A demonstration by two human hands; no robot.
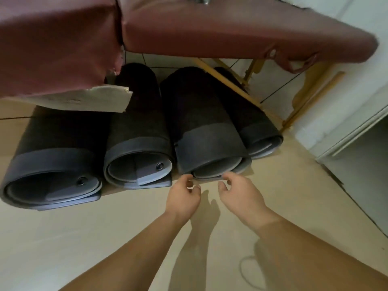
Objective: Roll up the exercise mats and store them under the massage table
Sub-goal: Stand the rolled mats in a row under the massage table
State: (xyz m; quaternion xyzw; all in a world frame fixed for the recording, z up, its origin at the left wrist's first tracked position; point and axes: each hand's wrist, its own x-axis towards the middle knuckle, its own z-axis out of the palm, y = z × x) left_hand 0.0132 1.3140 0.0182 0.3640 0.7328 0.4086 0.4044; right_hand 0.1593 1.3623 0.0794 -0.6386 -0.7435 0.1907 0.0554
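In the head view, four dark grey rolled foam mats (134, 143) lie side by side under the maroon padded massage table (231, 30). Your left hand (183, 195) and right hand (239, 193) hover half-curled, empty, at the third roll (201, 131); storing looks nearly finished

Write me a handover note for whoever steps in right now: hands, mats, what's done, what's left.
Left hand: empty, fingers loosely curled, just in front of the third mat from the left.
Right hand: empty, open, at the same mat's front end; whether its fingertips touch the end is unclear.
Mats: four rolled, lying side by side on the floor under the massage table. The first mat and second mat stick out furthest; the fourth mat sits further back.
Done: all visible mats rolled and placed under the table.
Left: probably only nudging the third mat in; no unrolled mat is in view.
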